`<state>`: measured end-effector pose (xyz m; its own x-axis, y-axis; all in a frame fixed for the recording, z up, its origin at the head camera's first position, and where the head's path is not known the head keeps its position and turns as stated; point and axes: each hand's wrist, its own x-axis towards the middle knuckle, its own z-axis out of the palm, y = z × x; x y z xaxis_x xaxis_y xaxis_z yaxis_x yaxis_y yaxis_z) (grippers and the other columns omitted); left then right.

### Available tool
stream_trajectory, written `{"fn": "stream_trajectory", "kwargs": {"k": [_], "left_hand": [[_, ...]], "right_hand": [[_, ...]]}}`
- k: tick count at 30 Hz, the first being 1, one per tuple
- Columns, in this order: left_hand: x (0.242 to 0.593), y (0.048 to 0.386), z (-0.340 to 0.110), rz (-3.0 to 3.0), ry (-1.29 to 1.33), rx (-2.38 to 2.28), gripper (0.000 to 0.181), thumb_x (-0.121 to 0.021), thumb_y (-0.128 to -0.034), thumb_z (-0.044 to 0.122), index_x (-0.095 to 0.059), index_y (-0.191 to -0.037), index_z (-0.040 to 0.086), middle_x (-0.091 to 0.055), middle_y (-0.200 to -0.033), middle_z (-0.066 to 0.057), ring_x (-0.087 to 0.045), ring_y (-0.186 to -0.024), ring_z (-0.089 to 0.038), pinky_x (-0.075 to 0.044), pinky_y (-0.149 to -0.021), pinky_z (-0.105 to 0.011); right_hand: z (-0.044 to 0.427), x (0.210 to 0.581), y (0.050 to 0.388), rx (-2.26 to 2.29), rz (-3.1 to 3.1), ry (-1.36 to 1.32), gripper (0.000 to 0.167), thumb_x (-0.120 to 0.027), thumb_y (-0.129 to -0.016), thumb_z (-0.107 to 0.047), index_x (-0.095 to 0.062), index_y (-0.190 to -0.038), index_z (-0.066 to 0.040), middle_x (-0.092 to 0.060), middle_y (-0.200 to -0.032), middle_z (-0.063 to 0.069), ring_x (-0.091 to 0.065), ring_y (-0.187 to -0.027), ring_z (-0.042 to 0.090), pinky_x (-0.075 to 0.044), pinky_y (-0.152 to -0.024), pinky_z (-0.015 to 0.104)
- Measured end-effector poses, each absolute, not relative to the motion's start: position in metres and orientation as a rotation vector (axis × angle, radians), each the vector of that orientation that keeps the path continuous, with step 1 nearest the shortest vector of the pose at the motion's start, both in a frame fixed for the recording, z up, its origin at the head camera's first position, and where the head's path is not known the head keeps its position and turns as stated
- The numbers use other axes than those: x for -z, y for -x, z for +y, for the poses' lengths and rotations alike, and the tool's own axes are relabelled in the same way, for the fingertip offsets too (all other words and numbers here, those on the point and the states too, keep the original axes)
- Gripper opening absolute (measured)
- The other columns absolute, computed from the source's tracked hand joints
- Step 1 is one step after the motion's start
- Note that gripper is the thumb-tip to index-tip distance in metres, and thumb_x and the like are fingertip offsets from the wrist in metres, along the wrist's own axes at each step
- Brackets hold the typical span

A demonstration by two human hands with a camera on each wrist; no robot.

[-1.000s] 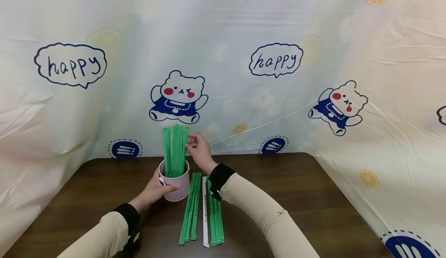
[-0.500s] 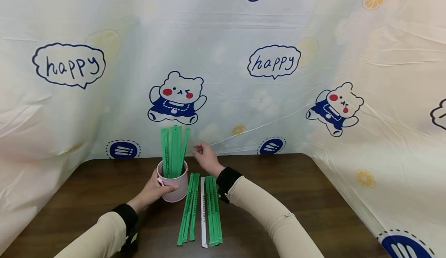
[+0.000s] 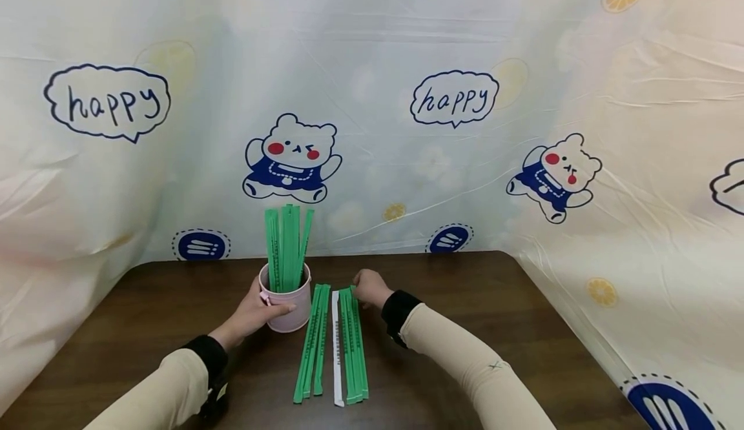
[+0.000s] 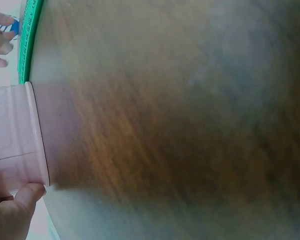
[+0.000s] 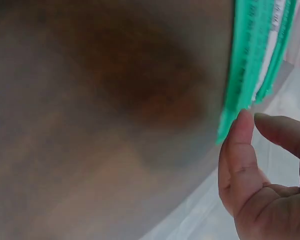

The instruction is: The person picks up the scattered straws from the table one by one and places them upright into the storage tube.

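Note:
My left hand [image 3: 250, 315] grips the side of a small pink bucket [image 3: 293, 310], thumb across its front. In the bucket stand several long green paper-wrapped straws [image 3: 288, 249], one leaning right. To its right, more wrapped straws lie on the table: a green group [image 3: 312, 346], a single white one [image 3: 337, 359] and another green group [image 3: 354, 349]. My right hand [image 3: 372, 288] is at the far end of the right green group. In the right wrist view, the thumb [image 5: 282, 131] and forefinger are close to the straw ends [image 5: 235, 107], with a small gap between their tips.
The dark brown wooden table [image 3: 465, 327] has rounded far corners. Right behind it hangs a pale patterned curtain [image 3: 372, 159] with bears and "happy" speech bubbles.
My right hand has moved from the straws in the bucket right and down to the far end of the lying green straws. One straw in the bucket now leans right. The left hand keeps its grip.

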<state>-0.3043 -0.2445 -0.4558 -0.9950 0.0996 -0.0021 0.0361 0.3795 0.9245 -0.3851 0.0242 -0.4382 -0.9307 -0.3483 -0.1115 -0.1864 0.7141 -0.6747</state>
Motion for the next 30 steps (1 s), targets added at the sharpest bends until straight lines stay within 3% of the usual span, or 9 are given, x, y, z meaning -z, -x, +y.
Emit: {"fn": "stream_trajectory", "kwargs": {"k": [2, 3, 4, 6, 9, 18, 24, 27, 30], "left_hand": [[0.457, 0.304, -0.245, 2.560, -0.121, -1.705, 0.111, -0.076, -0.0910, 0.026, 0.006, -0.161, 0.003, -0.020, -0.163, -0.030, -0.032, -0.146, -0.047, -0.028, -0.120, -0.069], [0.457, 0.303, -0.244, 2.553, -0.110, -1.710, 0.110, -0.076, -0.0907, 0.025, 0.006, -0.161, 0.004, -0.020, -0.163, -0.029, -0.032, -0.146, -0.046, -0.028, -0.120, -0.069], [0.458, 0.303, -0.244, 2.553, -0.101, -1.706, 0.110, -0.076, -0.0907, 0.026, 0.006, -0.161, 0.003, -0.020, -0.163, -0.029, -0.032, -0.146, -0.046, -0.028, -0.120, -0.068], [0.459, 0.302, -0.244, 2.553, -0.084, -1.702, 0.111, -0.076, -0.0903, 0.026, 0.006, -0.161, 0.003, -0.020, -0.163, -0.029, -0.032, -0.146, -0.046, -0.028, -0.121, -0.068], [0.460, 0.302, -0.244, 2.551, -0.081, -1.702, 0.111, -0.076, -0.0906, 0.027, 0.006, -0.161, 0.003, -0.020, -0.163, -0.029, -0.032, -0.146, -0.047, -0.028, -0.121, -0.069], [0.458, 0.307, -0.245, 2.549, -0.133, -1.740, 0.109, -0.076, -0.0911, 0.023, 0.006, -0.161, 0.005, -0.022, -0.162, -0.028, -0.034, -0.145, -0.046, -0.029, -0.119, -0.070], [0.458, 0.308, -0.245, 2.544, -0.111, -1.722, 0.110, -0.075, -0.0917, 0.026, 0.007, -0.161, 0.005, -0.020, -0.163, -0.028, -0.033, -0.146, -0.047, -0.028, -0.119, -0.070], [0.458, 0.307, -0.245, 2.544, -0.102, -1.717, 0.110, -0.075, -0.0918, 0.026, 0.007, -0.161, 0.005, -0.020, -0.163, -0.028, -0.033, -0.146, -0.047, -0.028, -0.120, -0.070], [0.457, 0.308, -0.245, 2.549, -0.096, -1.712, 0.110, -0.076, -0.0917, 0.027, 0.007, -0.161, 0.005, -0.020, -0.163, -0.028, -0.033, -0.146, -0.047, -0.027, -0.120, -0.070]], "right_hand": [[0.025, 0.446, 0.385, 1.024, 2.680, 0.405, 0.019, -0.063, -0.092, 0.006, -0.063, -0.111, 0.006, -0.065, -0.113, 0.018, -0.064, -0.066, 0.024, -0.059, -0.061, 0.034], [0.025, 0.449, 0.385, 1.031, 2.668, 0.400, 0.006, -0.063, -0.091, 0.006, -0.063, -0.097, 0.003, -0.064, -0.098, 0.013, -0.060, -0.060, 0.020, -0.058, -0.057, 0.032], [0.025, 0.453, 0.385, 1.038, 2.660, 0.398, 0.011, -0.064, -0.090, 0.007, -0.058, -0.086, -0.002, -0.059, -0.085, 0.008, -0.055, -0.056, 0.016, -0.056, -0.054, 0.030], [0.025, 0.459, 0.385, 1.037, 2.654, 0.416, 0.038, -0.065, -0.088, 0.008, -0.040, -0.067, -0.013, -0.039, -0.065, -0.002, -0.044, -0.047, 0.011, -0.050, -0.048, 0.026], [0.024, 0.465, 0.385, 1.036, 2.662, 0.450, 0.059, -0.063, -0.086, 0.010, -0.020, -0.062, -0.021, -0.016, -0.054, -0.007, -0.034, -0.039, 0.009, -0.042, -0.043, 0.022], [0.022, 0.459, 0.385, 1.041, 2.688, 0.457, 0.064, -0.065, -0.087, 0.008, -0.016, -0.060, -0.023, -0.011, -0.054, -0.010, -0.031, -0.038, 0.009, -0.037, -0.044, 0.023], [0.030, 0.454, 0.387, 1.083, 2.641, 0.410, 0.064, -0.066, -0.088, 0.005, -0.019, -0.054, -0.021, -0.014, -0.050, -0.008, -0.028, -0.037, 0.010, -0.052, -0.050, 0.031], [0.036, 0.453, 0.393, 1.174, 2.576, 0.357, 0.059, -0.068, -0.090, 0.001, -0.025, -0.054, -0.018, -0.018, -0.052, -0.005, -0.029, -0.040, 0.011, -0.059, -0.057, 0.037], [0.045, 0.457, 0.405, 1.323, 2.513, 0.336, 0.030, -0.070, -0.091, -0.004, -0.054, -0.066, -0.005, -0.044, -0.063, 0.003, -0.043, -0.049, 0.013, -0.062, -0.064, 0.039]]}}
